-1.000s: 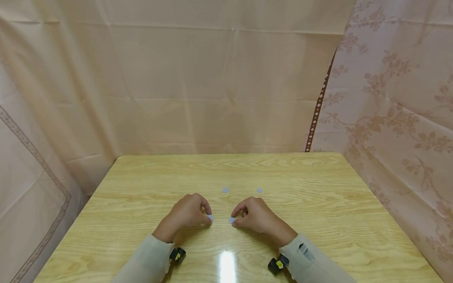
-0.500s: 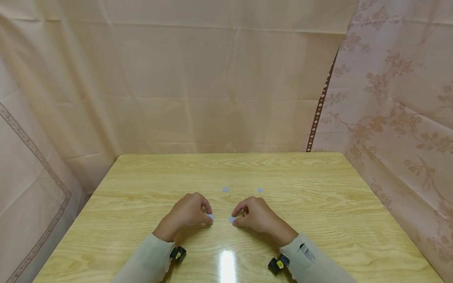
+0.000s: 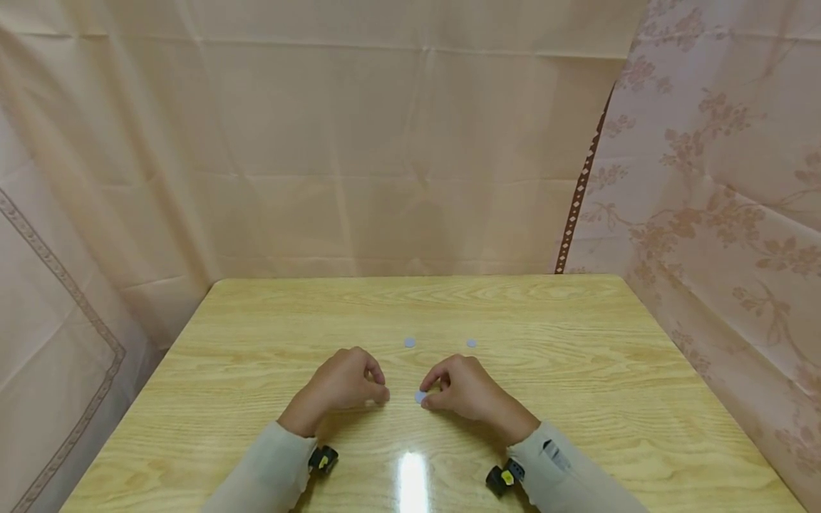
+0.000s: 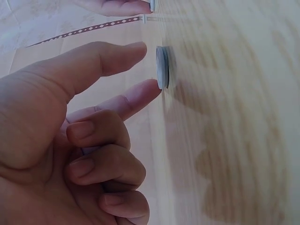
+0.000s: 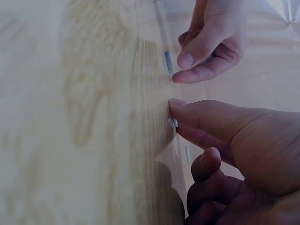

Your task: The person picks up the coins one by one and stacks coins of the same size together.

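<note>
Held fingers (image 4: 140,97) of the left hand (image 3: 346,381) parted, gripping nothing, just beside the edge of a flat grey disc (image 4: 162,68); pinched a second disc (image 3: 420,397) in the right hand (image 3: 471,388).

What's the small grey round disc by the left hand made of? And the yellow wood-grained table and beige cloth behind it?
The disc may be metal or plastic: smooth, grey, with a thin edge. The table looks like wood or printed laminate: grain streaks, glossy enough to reflect light. The cloth seems to be fabric, faintly shiny: it hangs in soft folds and creases.
</note>
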A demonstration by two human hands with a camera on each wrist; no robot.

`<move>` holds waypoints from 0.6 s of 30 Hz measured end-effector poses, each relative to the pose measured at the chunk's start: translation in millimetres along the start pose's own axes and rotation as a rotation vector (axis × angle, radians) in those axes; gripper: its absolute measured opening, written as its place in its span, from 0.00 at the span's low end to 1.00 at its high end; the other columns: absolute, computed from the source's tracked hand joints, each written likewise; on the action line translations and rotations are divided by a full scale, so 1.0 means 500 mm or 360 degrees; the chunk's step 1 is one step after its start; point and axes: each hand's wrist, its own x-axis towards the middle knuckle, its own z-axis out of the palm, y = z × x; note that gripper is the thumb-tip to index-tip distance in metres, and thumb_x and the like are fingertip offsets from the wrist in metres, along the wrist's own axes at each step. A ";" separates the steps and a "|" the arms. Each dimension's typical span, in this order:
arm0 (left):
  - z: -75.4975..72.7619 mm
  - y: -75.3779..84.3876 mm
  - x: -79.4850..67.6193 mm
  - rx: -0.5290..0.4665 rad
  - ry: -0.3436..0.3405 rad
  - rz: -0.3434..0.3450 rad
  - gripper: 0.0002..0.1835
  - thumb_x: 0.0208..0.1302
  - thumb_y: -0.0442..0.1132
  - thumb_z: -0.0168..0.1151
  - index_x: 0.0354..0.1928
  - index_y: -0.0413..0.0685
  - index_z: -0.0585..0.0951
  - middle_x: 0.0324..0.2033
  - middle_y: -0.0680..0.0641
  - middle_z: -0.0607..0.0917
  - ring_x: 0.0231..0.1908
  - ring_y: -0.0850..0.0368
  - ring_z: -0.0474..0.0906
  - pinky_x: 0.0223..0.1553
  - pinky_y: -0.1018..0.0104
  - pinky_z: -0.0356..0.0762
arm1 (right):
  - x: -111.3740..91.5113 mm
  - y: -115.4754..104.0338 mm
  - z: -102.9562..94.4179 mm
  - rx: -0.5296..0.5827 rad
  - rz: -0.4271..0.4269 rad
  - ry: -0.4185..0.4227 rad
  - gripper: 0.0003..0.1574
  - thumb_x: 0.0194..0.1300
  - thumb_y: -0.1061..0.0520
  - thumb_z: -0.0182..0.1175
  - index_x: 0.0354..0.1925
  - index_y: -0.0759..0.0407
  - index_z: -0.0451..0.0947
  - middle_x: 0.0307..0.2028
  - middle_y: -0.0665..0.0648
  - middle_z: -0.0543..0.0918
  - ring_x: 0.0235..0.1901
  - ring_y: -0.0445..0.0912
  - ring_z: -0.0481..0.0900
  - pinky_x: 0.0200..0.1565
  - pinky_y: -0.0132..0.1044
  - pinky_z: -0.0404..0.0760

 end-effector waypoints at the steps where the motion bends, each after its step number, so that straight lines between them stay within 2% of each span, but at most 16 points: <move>1: -0.001 0.001 0.001 0.0004 0.0007 -0.0002 0.07 0.55 0.46 0.79 0.28 0.57 0.88 0.25 0.58 0.85 0.24 0.57 0.75 0.26 0.62 0.73 | -0.001 -0.001 0.000 0.0003 -0.0001 -0.0002 0.08 0.59 0.55 0.77 0.39 0.51 0.91 0.15 0.46 0.74 0.14 0.38 0.65 0.19 0.27 0.64; 8: -0.006 0.009 0.010 -0.0004 0.0086 -0.0010 0.07 0.57 0.46 0.78 0.32 0.53 0.89 0.23 0.55 0.84 0.22 0.58 0.74 0.24 0.64 0.71 | 0.003 -0.005 0.001 0.0016 -0.0009 -0.0015 0.08 0.59 0.54 0.77 0.39 0.51 0.91 0.15 0.47 0.75 0.15 0.38 0.65 0.19 0.27 0.64; 12: -0.001 0.015 0.019 -0.0022 0.0114 0.0044 0.09 0.58 0.45 0.77 0.36 0.50 0.90 0.20 0.56 0.82 0.19 0.61 0.71 0.21 0.67 0.69 | 0.003 -0.002 0.003 0.0008 0.0004 -0.0024 0.07 0.60 0.54 0.77 0.38 0.50 0.91 0.15 0.47 0.74 0.15 0.37 0.65 0.19 0.27 0.63; 15: 0.002 0.022 0.030 -0.0007 0.0146 0.0082 0.10 0.59 0.46 0.76 0.37 0.50 0.90 0.15 0.56 0.76 0.16 0.62 0.66 0.18 0.70 0.63 | 0.001 0.001 0.004 -0.0009 0.0010 -0.0013 0.06 0.59 0.54 0.77 0.37 0.49 0.91 0.14 0.46 0.73 0.14 0.37 0.64 0.18 0.27 0.63; 18: 0.001 0.031 0.043 0.0032 0.0188 0.0100 0.11 0.59 0.47 0.76 0.39 0.50 0.90 0.16 0.56 0.74 0.17 0.62 0.65 0.19 0.70 0.62 | -0.001 0.002 0.003 -0.0018 0.0005 -0.0003 0.07 0.59 0.53 0.77 0.37 0.49 0.91 0.14 0.46 0.73 0.14 0.37 0.64 0.19 0.27 0.63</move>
